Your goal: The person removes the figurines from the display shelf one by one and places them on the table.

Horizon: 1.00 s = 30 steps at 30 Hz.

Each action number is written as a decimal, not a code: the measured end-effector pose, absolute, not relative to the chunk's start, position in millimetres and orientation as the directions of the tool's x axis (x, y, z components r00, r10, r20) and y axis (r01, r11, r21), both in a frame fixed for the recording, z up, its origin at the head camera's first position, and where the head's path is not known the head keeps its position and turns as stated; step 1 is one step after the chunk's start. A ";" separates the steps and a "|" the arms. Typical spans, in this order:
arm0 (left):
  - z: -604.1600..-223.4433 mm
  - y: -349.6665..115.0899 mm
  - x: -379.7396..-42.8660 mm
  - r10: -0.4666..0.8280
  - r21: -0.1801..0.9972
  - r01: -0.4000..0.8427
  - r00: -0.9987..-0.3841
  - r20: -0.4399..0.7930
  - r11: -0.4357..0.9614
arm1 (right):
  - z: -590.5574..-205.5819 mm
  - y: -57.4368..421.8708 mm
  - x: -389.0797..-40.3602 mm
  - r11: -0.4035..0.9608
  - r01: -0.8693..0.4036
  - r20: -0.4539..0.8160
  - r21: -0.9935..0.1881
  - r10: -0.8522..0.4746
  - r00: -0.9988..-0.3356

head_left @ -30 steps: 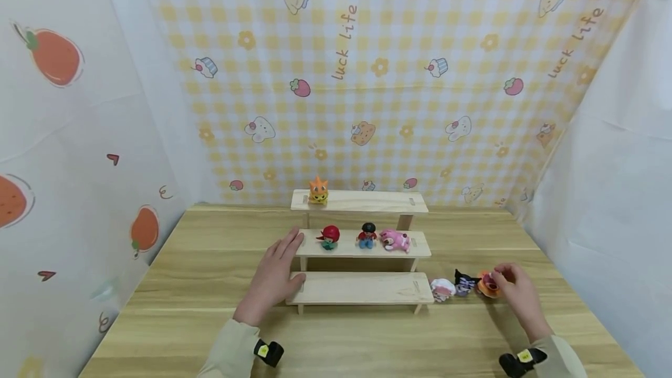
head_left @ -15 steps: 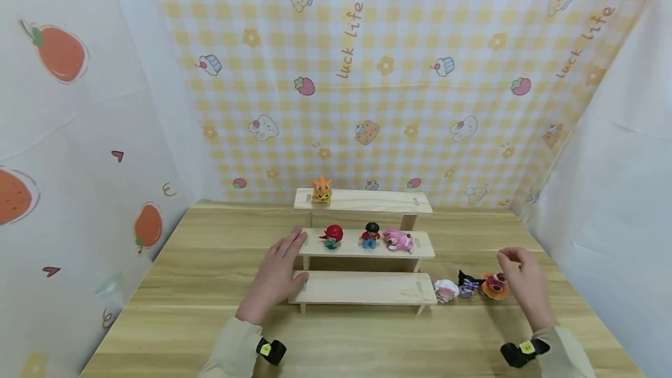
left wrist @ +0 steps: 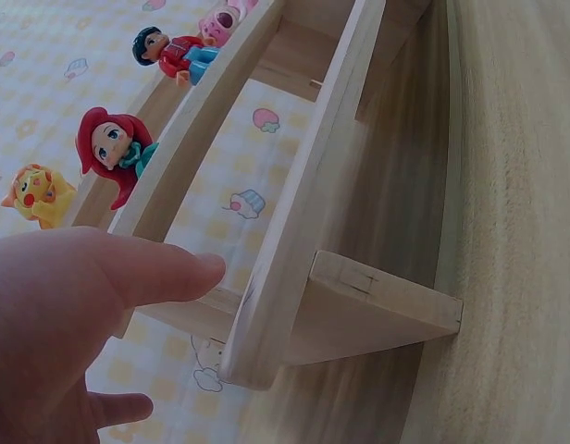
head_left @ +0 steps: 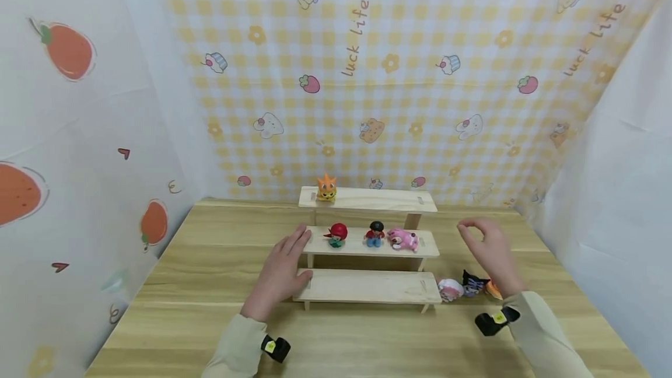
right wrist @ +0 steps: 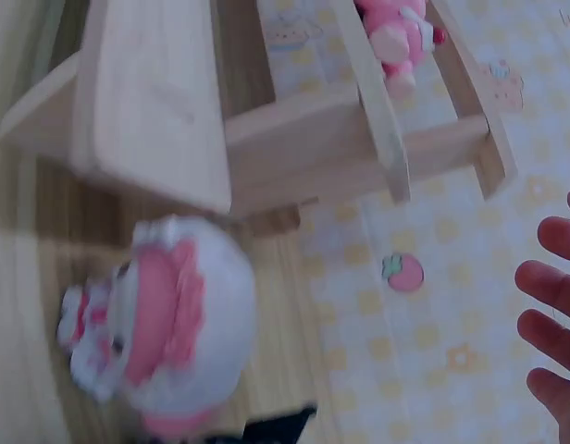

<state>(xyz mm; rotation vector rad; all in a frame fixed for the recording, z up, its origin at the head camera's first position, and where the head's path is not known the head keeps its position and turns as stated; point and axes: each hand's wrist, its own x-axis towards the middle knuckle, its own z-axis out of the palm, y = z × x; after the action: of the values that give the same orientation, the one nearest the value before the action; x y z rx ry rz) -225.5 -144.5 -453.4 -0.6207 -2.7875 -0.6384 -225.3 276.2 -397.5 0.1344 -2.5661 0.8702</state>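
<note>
My left hand (head_left: 280, 270) rests at the left end of a three-tier wooden shelf (head_left: 367, 286), its fingers at the middle tier and its thumb at the lowest. My right hand (head_left: 490, 249) hovers right of the shelf, thumb and index finger bent towards each other, nothing visible between them. An orange-and-yellow figurine (head_left: 326, 189) stands on the top tier. On the middle tier are a red-haired figurine (head_left: 337, 234), a black-haired figurine (head_left: 375, 234) in a red jacket and a pink bear figurine (head_left: 403, 240), lying down.
On the table right of the shelf, a white-and-pink figurine (head_left: 450, 290), a black-and-purple figurine (head_left: 473, 284) and an orange figurine (head_left: 493, 290) lie in a row. The right arm partly hides the orange one. A checked cloth (head_left: 388, 98) hangs behind.
My right hand has left the orange figurine and moved back and left towards the shelf. My left hand stays on the shelf's left end. The head view has shifted slightly.
</note>
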 end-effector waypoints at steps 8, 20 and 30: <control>-451.5 -145.0 -223.5 0.349 0.367 0.439 -0.892 0.287 0.820 | -384.5 238.2 -253.3 0.794 -0.332 0.511 -0.509 -0.032 -0.859; -450.6 -146.3 -223.1 0.355 0.342 0.459 -0.877 0.325 0.820 | -350.0 190.1 -277.8 0.740 -0.386 0.499 -0.551 -0.079 -0.863; -450.7 -140.8 -222.9 0.337 0.387 0.422 -0.902 0.271 0.820 | -327.5 133.0 -296.5 0.668 -0.464 0.455 -0.582 -0.206 -0.866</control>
<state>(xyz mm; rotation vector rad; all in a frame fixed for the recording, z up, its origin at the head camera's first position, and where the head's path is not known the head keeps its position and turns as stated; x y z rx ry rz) -222.9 -140.8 -450.7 -0.5927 -2.8131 -0.6642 -296.5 133.0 -327.5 0.5294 -2.5335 1.0237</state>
